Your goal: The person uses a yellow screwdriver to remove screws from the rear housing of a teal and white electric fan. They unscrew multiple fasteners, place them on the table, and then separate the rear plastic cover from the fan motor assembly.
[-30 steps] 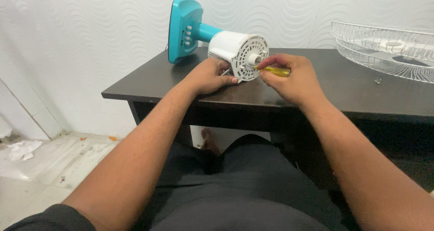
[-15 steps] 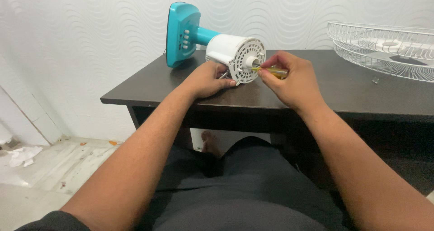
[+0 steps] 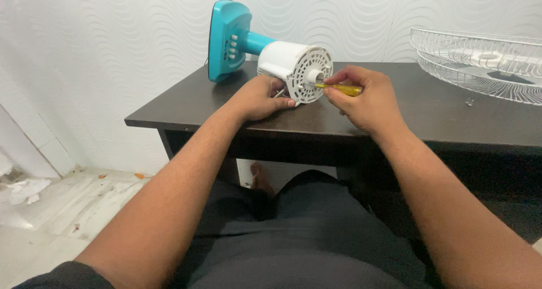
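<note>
A table fan lies on its side on the dark table (image 3: 186, 102): a teal base (image 3: 226, 37) at the back and a white motor housing (image 3: 293, 66) with a round vented face turned toward me. My left hand (image 3: 259, 100) rests on the table against the housing's lower left side, steadying it. My right hand (image 3: 364, 100) grips a yellow-handled screwdriver (image 3: 344, 89), its tip pressed to the housing's face just right of the centre shaft.
A white wire fan guard (image 3: 480, 57) lies at the table's right rear, with a small screw (image 3: 470, 101) on the table near it. A white wavy-patterned wall stands behind. Crumpled paper (image 3: 25, 190) lies on the tiled floor at left.
My hands stay on the housing and the screwdriver. The right hand has shifted slightly around the handle; the fan has not moved.
</note>
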